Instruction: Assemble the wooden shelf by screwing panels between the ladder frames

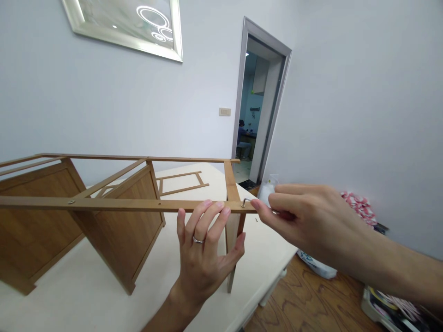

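Observation:
A brown wooden shelf frame lies on its side on a white table, its panels slanting down to the tabletop. My left hand, with a ring on one finger, grips the near rail close to its right end, fingertips over the top and thumb below. My right hand pinches the long arm of a small hex key. The key's short end sits at a bolt in the rail, beside the end crosspiece. Another bolt shows further left on the same rail.
A loose wooden frame piece lies on the white table behind the shelf. Beyond the table's right edge are bags and an open box of items on the wooden floor. Through the doorway a person sits in another room.

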The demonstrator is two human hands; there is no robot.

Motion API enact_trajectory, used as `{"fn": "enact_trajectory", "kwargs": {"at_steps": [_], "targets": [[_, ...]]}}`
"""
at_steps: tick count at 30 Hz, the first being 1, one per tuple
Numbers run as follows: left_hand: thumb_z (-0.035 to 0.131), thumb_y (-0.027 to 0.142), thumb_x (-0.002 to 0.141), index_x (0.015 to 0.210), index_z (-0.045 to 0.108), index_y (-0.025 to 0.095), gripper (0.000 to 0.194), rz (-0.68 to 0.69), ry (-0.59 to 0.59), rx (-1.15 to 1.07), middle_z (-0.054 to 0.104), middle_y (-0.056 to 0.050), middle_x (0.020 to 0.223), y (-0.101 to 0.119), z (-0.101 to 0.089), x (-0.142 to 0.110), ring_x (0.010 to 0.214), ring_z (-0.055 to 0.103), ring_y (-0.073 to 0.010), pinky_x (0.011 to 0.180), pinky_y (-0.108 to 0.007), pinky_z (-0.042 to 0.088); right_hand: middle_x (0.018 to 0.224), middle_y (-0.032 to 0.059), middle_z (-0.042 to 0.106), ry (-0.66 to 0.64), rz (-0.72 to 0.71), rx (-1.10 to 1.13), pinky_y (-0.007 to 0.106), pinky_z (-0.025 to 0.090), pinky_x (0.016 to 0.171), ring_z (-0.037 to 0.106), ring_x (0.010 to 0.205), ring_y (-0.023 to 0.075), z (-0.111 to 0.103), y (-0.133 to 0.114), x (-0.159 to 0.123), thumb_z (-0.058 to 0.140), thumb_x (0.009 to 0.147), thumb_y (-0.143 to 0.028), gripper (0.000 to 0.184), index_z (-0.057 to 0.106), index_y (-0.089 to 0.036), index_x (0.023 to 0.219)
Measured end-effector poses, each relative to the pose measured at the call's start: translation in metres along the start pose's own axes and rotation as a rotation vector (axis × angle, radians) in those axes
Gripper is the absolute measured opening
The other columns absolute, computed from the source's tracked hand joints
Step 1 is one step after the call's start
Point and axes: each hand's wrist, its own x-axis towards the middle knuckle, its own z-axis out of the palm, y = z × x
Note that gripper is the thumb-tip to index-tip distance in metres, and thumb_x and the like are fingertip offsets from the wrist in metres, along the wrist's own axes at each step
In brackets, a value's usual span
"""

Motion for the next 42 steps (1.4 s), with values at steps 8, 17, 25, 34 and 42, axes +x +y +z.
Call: {"fn": "enact_trajectory", "kwargs": {"at_steps": [8,17,25,34,42], "targets": [[0.076,0.025,0.089,0.133,0.057,0.013,0.049,-0.008,-0.020,-0.022,0.069,-0.013,0.122,0.000,-0.002,0.000,0.131,0.059,-0.0271,0.131,-0.050,0.019,0.049,-0.0023,0.034,-0.132,0.094,0.042,0.034,0.016,0.052,0.021,0.047,0.0093,-0.006,-0.007,0.013,0.050,0.098,-0.032,0.051,0.030,-0.018,0.053],[0.074,0.026,0.090,0.133,0.057,0.014,0.048,-0.005,-0.010,-0.028,0.069,-0.013,0.122,-0.001,0.000,-0.001,0.129,0.060,-0.0271,0.131,-0.050,0.019,0.071,0.0008,0.056,-0.329,-0.138,0.063,0.032,0.026,0.058,0.044,0.058,0.0124,-0.023,0.006,0.005,0.039,0.107,-0.031,0.034,0.049,-0.021,0.076],[0.076,0.026,0.088,0.130,0.059,0.011,0.047,0.010,0.000,-0.036,0.070,-0.015,0.121,-0.002,0.000,-0.001,0.131,0.059,-0.0270,0.132,-0.048,0.017,0.056,-0.0039,0.040,-0.003,-0.031,-0.025,0.032,0.018,0.054,0.031,0.048,0.0085,-0.004,-0.005,-0.005,0.045,0.105,-0.029,0.045,0.038,-0.020,0.061],[0.076,0.025,0.088,0.128,0.061,0.008,0.046,0.012,0.011,-0.042,0.070,-0.016,0.122,-0.002,0.001,-0.001,0.130,0.058,-0.0278,0.131,-0.050,0.019,0.053,-0.0047,0.036,-0.079,0.106,0.079,0.032,0.018,0.054,0.025,0.047,0.0074,-0.009,-0.016,0.005,0.044,0.103,-0.029,0.047,0.032,-0.019,0.058],[0.075,0.026,0.088,0.127,0.062,0.008,0.045,0.024,0.016,-0.027,0.071,-0.016,0.121,-0.002,0.000,-0.001,0.129,0.059,-0.0274,0.131,-0.049,0.020,0.052,-0.0042,0.038,-0.142,0.078,-0.108,0.033,0.014,0.053,0.024,0.047,0.0083,-0.012,-0.020,0.004,0.049,0.103,-0.032,0.051,0.037,-0.018,0.056]]}}
